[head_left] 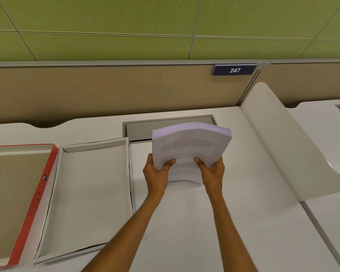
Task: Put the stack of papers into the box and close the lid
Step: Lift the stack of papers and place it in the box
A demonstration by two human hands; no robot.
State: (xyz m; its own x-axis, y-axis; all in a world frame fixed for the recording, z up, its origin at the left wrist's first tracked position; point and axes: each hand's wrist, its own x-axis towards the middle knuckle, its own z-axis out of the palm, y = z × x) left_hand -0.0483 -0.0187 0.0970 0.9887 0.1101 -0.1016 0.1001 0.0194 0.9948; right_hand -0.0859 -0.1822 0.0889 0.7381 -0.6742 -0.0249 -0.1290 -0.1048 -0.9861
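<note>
Both hands are lifting the stack of papers (pixel 191 146).
Left hand (pixel 157 173) and right hand (pixel 212 173) fingers are clamping its near edge above the worktop (pixel 185 222), right of the open box (pixel 90 193).

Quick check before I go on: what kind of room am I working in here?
Most likely an office workstation. A fabric partition panel carries a number plate reading 247, the white desk has a cable-access flap set into it, and a curved divider separates it from the next desk.
</note>
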